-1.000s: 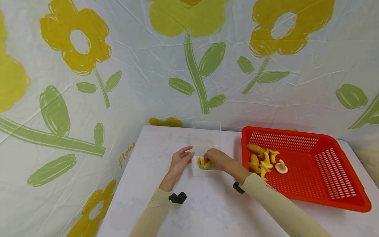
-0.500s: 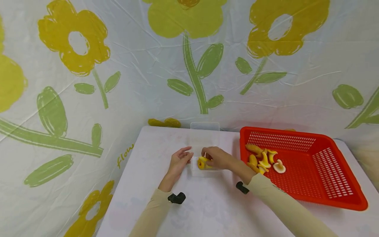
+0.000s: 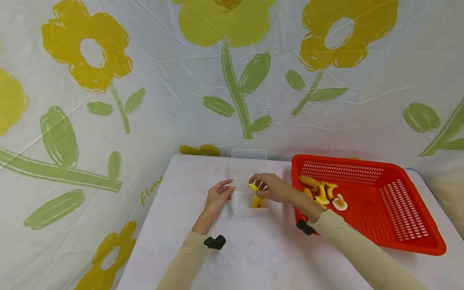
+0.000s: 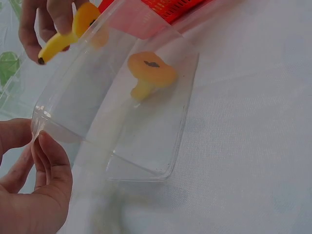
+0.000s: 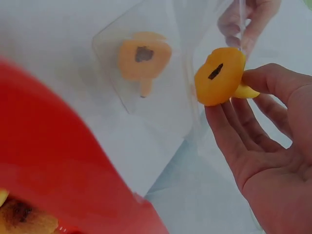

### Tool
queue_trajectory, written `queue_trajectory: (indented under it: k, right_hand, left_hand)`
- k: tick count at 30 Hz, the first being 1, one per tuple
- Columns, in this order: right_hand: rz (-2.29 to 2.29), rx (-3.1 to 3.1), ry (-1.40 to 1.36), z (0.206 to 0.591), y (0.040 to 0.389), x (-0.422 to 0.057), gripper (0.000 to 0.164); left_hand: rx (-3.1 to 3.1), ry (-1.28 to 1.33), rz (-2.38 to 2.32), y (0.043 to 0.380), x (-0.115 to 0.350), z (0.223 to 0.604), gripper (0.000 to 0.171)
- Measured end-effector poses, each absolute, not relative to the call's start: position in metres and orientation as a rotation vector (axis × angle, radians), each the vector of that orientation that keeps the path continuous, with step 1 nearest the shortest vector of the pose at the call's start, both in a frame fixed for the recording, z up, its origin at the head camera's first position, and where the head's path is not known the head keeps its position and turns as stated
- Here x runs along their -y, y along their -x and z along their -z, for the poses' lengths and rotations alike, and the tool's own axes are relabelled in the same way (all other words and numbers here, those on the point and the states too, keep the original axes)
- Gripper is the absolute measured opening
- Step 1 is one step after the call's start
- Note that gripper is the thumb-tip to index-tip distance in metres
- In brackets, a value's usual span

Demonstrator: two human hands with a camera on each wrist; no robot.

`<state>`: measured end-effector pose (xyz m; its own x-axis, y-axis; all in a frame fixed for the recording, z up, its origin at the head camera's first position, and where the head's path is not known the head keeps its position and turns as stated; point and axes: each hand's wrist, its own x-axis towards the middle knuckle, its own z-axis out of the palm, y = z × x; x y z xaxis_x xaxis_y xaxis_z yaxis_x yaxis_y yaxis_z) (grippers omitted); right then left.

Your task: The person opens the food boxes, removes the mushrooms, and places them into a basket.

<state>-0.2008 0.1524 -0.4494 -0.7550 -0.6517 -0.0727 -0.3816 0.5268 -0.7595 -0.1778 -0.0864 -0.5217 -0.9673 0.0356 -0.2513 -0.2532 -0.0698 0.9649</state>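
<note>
A clear plastic box stands on the white-covered table with its hinged lid raised at the back. At its left end, my left hand pinches the rim between thumb and fingers. My right hand holds a yellow mushroom with a dark mark on its cap, raised over the box with the stem pointing left in the head view. Inside, a second yellow mushroom lies toward the right end, seen through the clear wall.
To the right stands a red perforated basket, its left side close to my right forearm. Several yellow and brown mushrooms and a pale one lie in its left part. Flower-printed cloth hangs behind and left of the table.
My right hand has come up from inside the box and holds a mushroom above it. The mushroom inside now shows at the right end. My left hand stays at the rim.
</note>
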Motion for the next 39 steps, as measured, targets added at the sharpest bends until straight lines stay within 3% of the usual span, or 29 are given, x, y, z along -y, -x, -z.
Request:
queue_trajectory:
  k: [12, 39]
  right_hand:
    - [1.137, -2.411, 0.713, 0.43, 0.199, -0.179, 0.034]
    - [1.123, -2.554, 0.691, 0.407, 0.186, -0.263, 0.031]
  left_hand:
    - [-2.034, 0.262, -2.145, 0.18, 0.087, 0.532, 0.042]
    - [-2.067, 0.33, -2.069, 0.179, 0.085, 0.53, 0.036]
